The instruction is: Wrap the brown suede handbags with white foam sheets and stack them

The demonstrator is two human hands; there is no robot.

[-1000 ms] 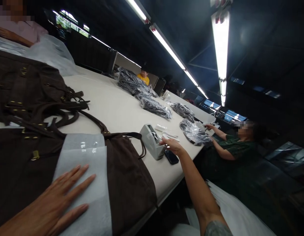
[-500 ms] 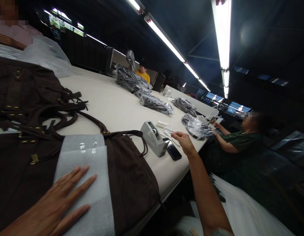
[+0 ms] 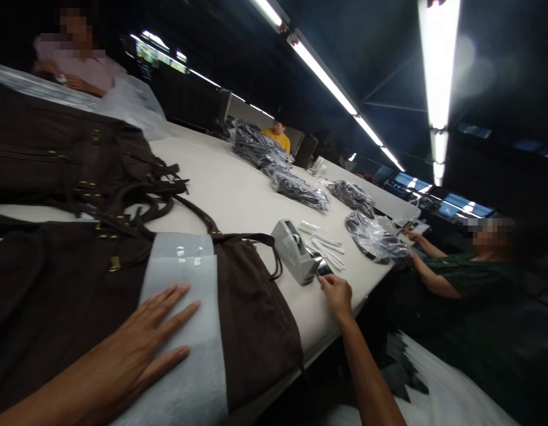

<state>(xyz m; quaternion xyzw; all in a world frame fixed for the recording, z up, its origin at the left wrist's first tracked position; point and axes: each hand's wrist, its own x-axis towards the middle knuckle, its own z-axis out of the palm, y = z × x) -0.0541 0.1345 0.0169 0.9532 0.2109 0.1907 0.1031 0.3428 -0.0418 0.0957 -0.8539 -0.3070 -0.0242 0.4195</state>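
My left hand (image 3: 152, 340) lies flat with fingers spread on a pale wrapping sheet (image 3: 185, 313). The sheet runs across a dark brown fabric bag (image 3: 256, 313), and shiny clear tape pieces (image 3: 180, 255) show near its upper end. My right hand (image 3: 337, 294) is closed in a pinch at the front end of a grey tape dispenser (image 3: 294, 251). What the fingertips hold, if anything, is too small to make out. Just behind them is a phone (image 3: 324, 266), partly covered by hand and dispenser. White strips (image 3: 329, 251) lie beyond the dispenser.
Another brown bag (image 3: 65, 148) lies at the left. Plastic-wrapped bundles (image 3: 300, 189) and a wrapped item (image 3: 374, 236) rest farther along the white table (image 3: 238, 201). A person in pink (image 3: 79, 59), one in yellow (image 3: 278, 139) and one in green (image 3: 473, 272) are around it.
My right hand has moved down from the white strips to the dispenser's front end, now covering part of the phone. My left hand stays on the sheet. The view has shifted left.
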